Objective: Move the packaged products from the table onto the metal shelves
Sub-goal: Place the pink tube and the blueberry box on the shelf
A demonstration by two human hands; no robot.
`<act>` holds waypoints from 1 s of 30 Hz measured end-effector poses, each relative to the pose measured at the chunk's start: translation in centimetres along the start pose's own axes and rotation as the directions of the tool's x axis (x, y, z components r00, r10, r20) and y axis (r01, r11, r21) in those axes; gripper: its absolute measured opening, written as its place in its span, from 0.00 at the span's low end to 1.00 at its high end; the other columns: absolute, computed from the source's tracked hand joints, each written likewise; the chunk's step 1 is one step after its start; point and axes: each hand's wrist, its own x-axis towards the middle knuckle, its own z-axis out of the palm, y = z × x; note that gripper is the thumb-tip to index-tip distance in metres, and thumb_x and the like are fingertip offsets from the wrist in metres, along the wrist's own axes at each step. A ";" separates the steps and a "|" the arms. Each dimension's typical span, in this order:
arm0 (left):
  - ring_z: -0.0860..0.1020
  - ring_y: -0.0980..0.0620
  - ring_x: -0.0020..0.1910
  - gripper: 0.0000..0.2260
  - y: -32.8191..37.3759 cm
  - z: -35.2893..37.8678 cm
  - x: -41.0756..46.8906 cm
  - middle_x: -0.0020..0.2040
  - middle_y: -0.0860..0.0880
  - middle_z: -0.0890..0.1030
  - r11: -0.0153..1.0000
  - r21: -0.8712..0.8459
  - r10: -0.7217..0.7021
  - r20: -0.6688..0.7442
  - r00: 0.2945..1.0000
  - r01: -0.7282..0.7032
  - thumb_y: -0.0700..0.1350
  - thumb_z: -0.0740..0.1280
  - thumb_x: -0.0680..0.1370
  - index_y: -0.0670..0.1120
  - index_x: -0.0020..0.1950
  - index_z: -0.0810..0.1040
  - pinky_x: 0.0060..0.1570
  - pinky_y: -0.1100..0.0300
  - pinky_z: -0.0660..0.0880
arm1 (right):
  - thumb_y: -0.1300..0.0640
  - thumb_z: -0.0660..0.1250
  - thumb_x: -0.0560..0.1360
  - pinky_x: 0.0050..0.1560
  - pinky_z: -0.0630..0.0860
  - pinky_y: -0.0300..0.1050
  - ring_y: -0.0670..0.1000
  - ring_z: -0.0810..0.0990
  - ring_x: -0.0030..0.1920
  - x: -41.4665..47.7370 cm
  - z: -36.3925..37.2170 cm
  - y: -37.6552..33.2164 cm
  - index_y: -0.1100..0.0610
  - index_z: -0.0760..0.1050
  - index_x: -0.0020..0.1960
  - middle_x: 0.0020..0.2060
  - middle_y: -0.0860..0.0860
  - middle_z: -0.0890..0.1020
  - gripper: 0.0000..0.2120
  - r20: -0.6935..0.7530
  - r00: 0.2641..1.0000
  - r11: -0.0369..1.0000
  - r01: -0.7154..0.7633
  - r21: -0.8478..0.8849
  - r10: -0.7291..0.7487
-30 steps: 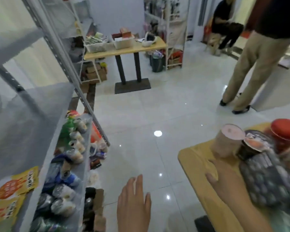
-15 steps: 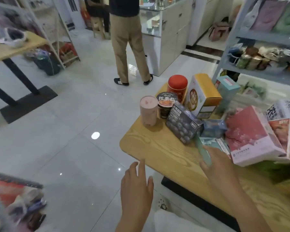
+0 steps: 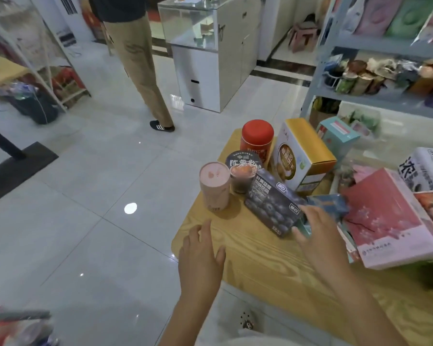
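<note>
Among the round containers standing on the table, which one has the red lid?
The tall red canister at the table's far edge; the pink cup has a pink top and the dark bowl a printed black lid.

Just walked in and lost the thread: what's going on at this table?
A person is clearing packaged goods off a wooden table for shelving. The right hand is reaching in at the dark blueberry box and a teal packet beside it; whether it grips either is unclear. The left hand hovers open and empty over the table's near corner. A pink cup, red canister and yellow box stand untouched.
</note>
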 end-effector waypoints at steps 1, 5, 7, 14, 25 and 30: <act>0.73 0.45 0.59 0.28 -0.4 -0.1 0.8 0.66 0.47 0.72 0.999 -0.028 -0.016 0.024 1.000 0.016 0.50 0.69 0.76 0.48 0.74 0.64 0.53 0.52 0.74 | 0.56 0.69 0.74 0.66 0.67 0.52 0.54 0.67 0.67 0.7 0.4 -0.4 0.56 0.68 0.69 0.66 0.53 0.71 0.25 -0.014 1.000 1.000 -0.009 0.002 0.009; 0.68 0.49 0.66 0.34 -2.4 -0.5 5.8 0.71 0.49 0.66 0.990 -0.127 -0.041 0.088 0.995 0.052 0.52 0.68 0.76 0.51 0.77 0.55 0.58 0.55 0.71 | 0.53 0.66 0.76 0.70 0.63 0.54 0.55 0.61 0.73 3.6 2.1 -1.8 0.55 0.61 0.74 0.72 0.53 0.64 0.28 -0.050 0.993 0.994 -0.105 -0.036 0.104; 0.66 0.49 0.69 0.37 -3.0 -0.5 8.8 0.71 0.49 0.66 0.965 -0.246 -0.049 0.165 0.985 0.089 0.48 0.71 0.74 0.50 0.77 0.54 0.60 0.56 0.69 | 0.52 0.65 0.77 0.72 0.59 0.54 0.56 0.56 0.75 4.6 2.8 -2.3 0.54 0.58 0.75 0.74 0.53 0.60 0.30 -0.063 0.988 0.983 -0.147 -0.109 0.141; 0.63 0.47 0.73 0.47 -3.8 2.5 17.6 0.75 0.48 0.63 0.886 -0.457 0.060 0.285 0.957 0.081 0.41 0.79 0.64 0.48 0.77 0.56 0.70 0.54 0.62 | 0.49 0.66 0.76 0.75 0.52 0.54 0.58 0.55 0.75 5.8 6.5 -4.3 0.56 0.50 0.78 0.76 0.57 0.58 0.38 -0.018 0.959 0.898 -0.270 -0.347 0.281; 0.73 0.63 0.59 0.40 -6.6 4.9 21.0 0.59 0.59 0.74 0.650 -0.730 0.170 0.412 0.895 0.212 0.48 0.78 0.53 0.61 0.62 0.67 0.54 0.67 0.74 | 0.64 0.77 0.64 0.56 0.72 0.57 0.61 0.69 0.60 3.9 9.1 -6.1 0.57 0.74 0.63 0.59 0.58 0.74 0.28 -0.272 0.859 0.865 -0.482 -0.138 0.434; 0.74 0.60 0.56 0.39 -7.1 5.2 21.8 0.58 0.54 0.74 0.650 -0.712 0.153 0.465 0.872 0.265 0.39 0.81 0.58 0.52 0.64 0.67 0.45 0.68 0.75 | 0.62 0.77 0.66 0.47 0.69 0.46 0.54 0.72 0.55 3.9 8.3 -5.2 0.55 0.75 0.56 0.49 0.49 0.76 0.20 -0.191 0.797 0.818 -0.543 0.188 0.573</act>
